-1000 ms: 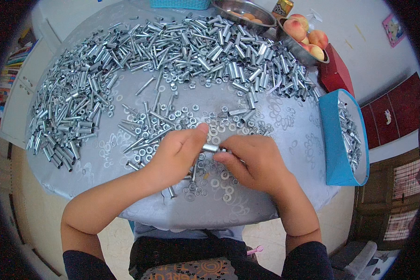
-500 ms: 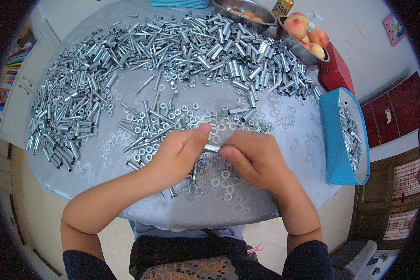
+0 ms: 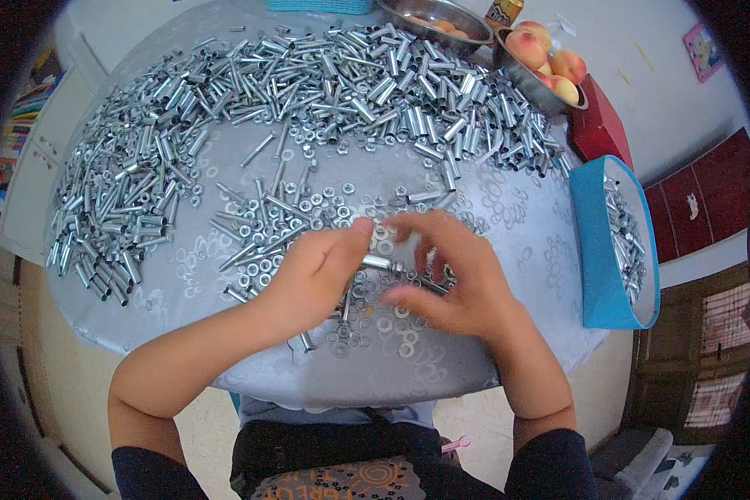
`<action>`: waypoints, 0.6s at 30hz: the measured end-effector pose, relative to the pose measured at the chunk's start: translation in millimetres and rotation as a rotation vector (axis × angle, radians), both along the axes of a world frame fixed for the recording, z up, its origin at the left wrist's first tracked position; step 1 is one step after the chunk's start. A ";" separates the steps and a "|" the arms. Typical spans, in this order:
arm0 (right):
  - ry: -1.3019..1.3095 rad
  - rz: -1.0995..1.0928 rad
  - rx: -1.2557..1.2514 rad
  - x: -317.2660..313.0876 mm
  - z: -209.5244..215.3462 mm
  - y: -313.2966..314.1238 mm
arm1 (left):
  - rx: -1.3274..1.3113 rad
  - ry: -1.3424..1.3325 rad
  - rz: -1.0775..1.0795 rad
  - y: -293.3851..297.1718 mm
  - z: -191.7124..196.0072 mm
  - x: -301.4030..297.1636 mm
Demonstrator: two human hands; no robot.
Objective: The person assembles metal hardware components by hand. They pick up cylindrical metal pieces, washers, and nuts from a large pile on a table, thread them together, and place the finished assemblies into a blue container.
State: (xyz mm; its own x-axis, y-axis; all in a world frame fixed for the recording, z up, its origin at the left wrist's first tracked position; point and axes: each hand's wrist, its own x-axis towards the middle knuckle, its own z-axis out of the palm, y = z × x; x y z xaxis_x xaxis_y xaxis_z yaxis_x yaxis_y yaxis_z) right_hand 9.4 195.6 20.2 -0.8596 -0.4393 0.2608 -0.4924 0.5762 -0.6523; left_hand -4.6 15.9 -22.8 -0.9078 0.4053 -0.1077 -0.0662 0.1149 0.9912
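Observation:
My left hand [image 3: 321, 271] is closed around a silver sleeve anchor bolt [image 3: 377, 262]. Its smooth sleeve sticks out past my fingers to the right, with what looks like a nut and a threaded rod at that end. My right hand [image 3: 454, 275] is open, thumb and fingers spread around the threaded end without gripping it; the fingers are slightly blurred. Below and around my hands lie loose washers [image 3: 404, 343], while bolts and nuts [image 3: 262, 221] are gathered left of them.
A broad heap of metal sleeves and bolts [image 3: 308, 79] curves across the table's far and left sides. At the right edge stands a blue fabric box [image 3: 593, 250] of metal parts. Far right are a bowl of peaches [image 3: 579, 107], another metal bowl [image 3: 475, 37] and a can [image 3: 505, 12].
My right hand has gone from closed at the bolt's right end to open, fingers spreading apart. This uncovers the nut and threaded rod. My left hand stays nearly still.

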 end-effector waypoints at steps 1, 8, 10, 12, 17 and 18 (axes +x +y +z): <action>0.009 0.008 -0.013 0.0 0.2 0.0 | 0.016 -0.058 0.015 -0.3 5.0 -0.7; 0.079 0.098 0.012 -5.2 -11.2 2.8 | -0.003 -0.103 0.017 -0.7 8.0 -0.2; 0.038 0.076 0.042 -4.7 -6.8 1.5 | -0.044 0.023 -0.007 -1.1 1.5 -0.4; -0.137 0.041 0.204 -2.1 -3.0 5.1 | -0.059 0.095 -0.012 -1.8 -1.0 1.5; 0.009 0.093 0.039 -2.5 -6.4 1.9 | -0.004 -0.083 0.021 -1.5 3.3 0.5; 0.090 0.125 0.120 -4.0 -9.2 3.1 | -0.013 -0.090 0.009 -2.0 4.6 0.5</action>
State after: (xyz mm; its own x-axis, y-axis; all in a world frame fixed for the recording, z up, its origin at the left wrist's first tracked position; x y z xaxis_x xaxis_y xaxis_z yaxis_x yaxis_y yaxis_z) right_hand 5.4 198.6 10.9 -0.7721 -0.5736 0.2736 -0.6181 0.5778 -0.5330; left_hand -4.1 13.8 -18.2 -0.8979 0.3953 -0.1937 -0.1556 0.1265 0.9797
